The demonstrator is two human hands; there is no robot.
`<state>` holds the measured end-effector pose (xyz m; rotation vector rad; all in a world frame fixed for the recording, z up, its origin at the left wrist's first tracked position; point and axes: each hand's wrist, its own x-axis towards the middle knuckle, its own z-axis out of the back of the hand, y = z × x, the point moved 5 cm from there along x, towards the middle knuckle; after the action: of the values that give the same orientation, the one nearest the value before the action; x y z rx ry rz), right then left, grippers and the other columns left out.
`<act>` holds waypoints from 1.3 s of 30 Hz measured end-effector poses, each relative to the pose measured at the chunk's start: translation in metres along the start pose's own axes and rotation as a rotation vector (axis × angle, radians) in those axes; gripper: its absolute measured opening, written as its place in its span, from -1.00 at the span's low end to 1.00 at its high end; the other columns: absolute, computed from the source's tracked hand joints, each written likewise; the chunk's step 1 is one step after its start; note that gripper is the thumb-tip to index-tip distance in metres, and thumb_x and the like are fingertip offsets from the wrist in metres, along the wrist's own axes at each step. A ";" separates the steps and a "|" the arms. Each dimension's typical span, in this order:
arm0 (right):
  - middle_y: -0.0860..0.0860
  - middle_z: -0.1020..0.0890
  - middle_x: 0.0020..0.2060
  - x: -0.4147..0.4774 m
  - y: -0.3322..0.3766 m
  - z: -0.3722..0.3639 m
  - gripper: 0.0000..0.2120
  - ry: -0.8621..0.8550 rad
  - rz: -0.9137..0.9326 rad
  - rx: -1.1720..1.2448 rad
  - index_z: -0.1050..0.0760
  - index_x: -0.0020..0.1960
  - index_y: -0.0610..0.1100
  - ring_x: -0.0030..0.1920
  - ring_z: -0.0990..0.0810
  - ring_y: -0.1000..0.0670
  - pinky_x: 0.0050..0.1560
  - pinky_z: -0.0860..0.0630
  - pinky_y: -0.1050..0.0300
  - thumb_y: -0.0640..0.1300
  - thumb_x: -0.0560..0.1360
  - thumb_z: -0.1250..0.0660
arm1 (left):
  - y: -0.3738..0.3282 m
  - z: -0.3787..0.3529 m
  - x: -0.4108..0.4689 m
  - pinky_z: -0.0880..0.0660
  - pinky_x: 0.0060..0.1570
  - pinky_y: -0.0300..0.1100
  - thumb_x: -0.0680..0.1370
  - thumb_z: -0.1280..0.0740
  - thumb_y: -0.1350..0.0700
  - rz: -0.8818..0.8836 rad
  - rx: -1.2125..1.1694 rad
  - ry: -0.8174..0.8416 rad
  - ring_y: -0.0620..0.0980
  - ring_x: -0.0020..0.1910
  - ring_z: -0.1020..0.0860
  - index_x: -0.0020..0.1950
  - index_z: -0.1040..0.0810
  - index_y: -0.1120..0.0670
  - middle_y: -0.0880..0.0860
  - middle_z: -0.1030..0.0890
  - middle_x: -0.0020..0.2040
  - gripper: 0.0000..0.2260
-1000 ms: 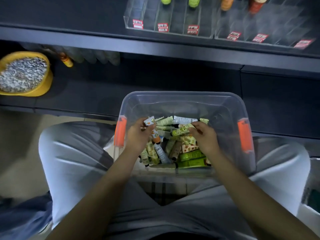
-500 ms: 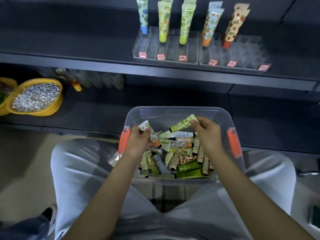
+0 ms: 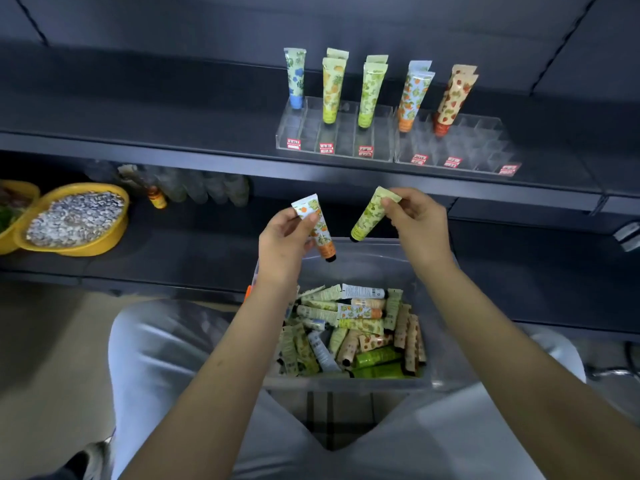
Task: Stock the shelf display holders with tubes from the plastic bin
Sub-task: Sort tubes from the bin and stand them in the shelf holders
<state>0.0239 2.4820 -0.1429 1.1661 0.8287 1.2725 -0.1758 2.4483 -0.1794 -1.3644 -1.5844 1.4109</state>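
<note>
Two yellow bowls (image 3: 74,220) sit left, well apart from the plastic bin (image 3: 374,268).

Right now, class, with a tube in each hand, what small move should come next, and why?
Probably raise the green tube in the right hand to the holder, into a free slot before the matching green tubes standing there.

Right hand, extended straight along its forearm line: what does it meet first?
The right hand, pinching a green tube, would likely meet the shelf's front edge first, below the left acrylic holder. Depth unclear.
</note>
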 end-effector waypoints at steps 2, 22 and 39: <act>0.04 -0.63 -0.21 0.009 0.011 -0.001 -0.90 0.007 0.028 0.000 -0.58 -0.04 -0.03 -0.16 -0.58 0.06 0.03 -0.56 -0.01 -0.20 0.52 -0.34 | -0.009 -0.006 0.005 -0.58 -0.03 -0.15 0.53 -0.37 0.20 -0.025 -0.021 0.017 -0.04 -0.09 -0.61 -0.03 -0.58 0.06 0.02 -0.64 -0.12 -0.94; 0.03 -0.63 -0.21 0.136 0.091 -0.003 -0.89 -0.144 0.239 -0.017 -0.53 -0.07 -0.02 -0.12 -0.62 0.04 0.05 -0.58 0.09 -0.21 0.47 -0.38 | -0.041 -0.044 0.059 -0.53 0.11 -0.11 0.56 -0.30 0.25 0.007 -0.078 0.163 0.02 0.06 -0.59 0.14 -0.57 0.13 0.05 -0.62 0.02 -0.83; -0.03 -0.68 -0.14 0.172 0.057 -0.025 -0.77 -0.123 0.207 -0.154 -0.60 0.03 -0.14 -0.10 -0.65 0.04 0.00 -0.58 0.14 -0.05 0.43 -0.42 | -0.020 -0.045 0.076 -0.53 0.08 0.03 0.55 -0.34 0.12 0.155 -0.051 0.198 -0.06 0.07 -0.57 0.19 -0.53 0.02 -0.04 -0.60 0.06 -0.78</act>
<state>0.0119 2.6506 -0.0720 1.2148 0.5203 1.3922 -0.1616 2.5360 -0.1631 -1.6337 -1.4210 1.2847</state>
